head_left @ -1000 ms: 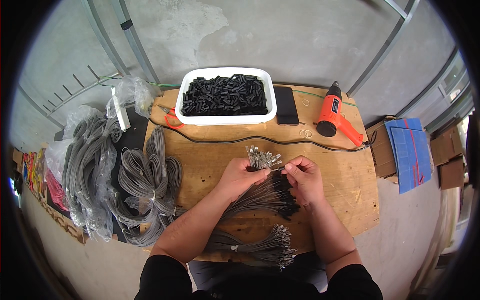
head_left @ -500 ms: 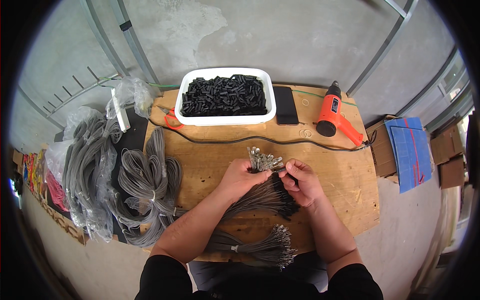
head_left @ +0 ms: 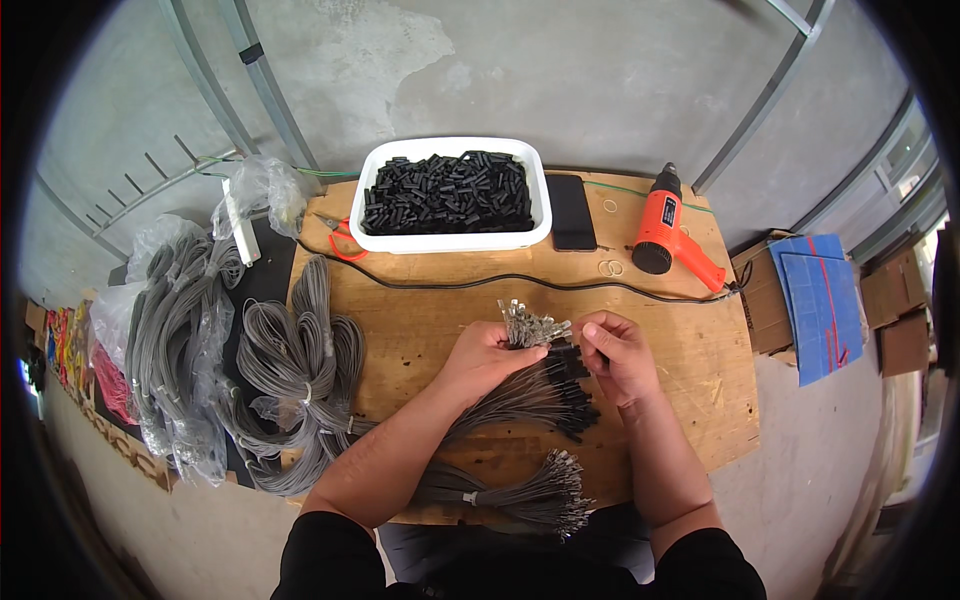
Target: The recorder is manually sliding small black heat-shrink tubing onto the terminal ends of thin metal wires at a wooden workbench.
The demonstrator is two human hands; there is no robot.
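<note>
My left hand is closed around a bundle of thin grey wires, whose silvery metal terminals fan out above the thumb. Just right of these terminals, my right hand has thumb and forefinger pinched together; whatever lies between them is too small to make out. Below both hands, grey wires spread to the right and end in black sleeves. Nearer to me lies a second tied wire bundle with bare metal terminals at its right end.
A white tub of short black tubes stands at the back, beside a black phone. An orange heat gun and its black cable lie on the wooden table. Red-handled pliers and coiled grey wires are leftward.
My right hand has drawn slightly right and up from the terminals. The dark piece seen earlier at its fingertips no longer shows there. My left hand keeps its hold on the bundle.
</note>
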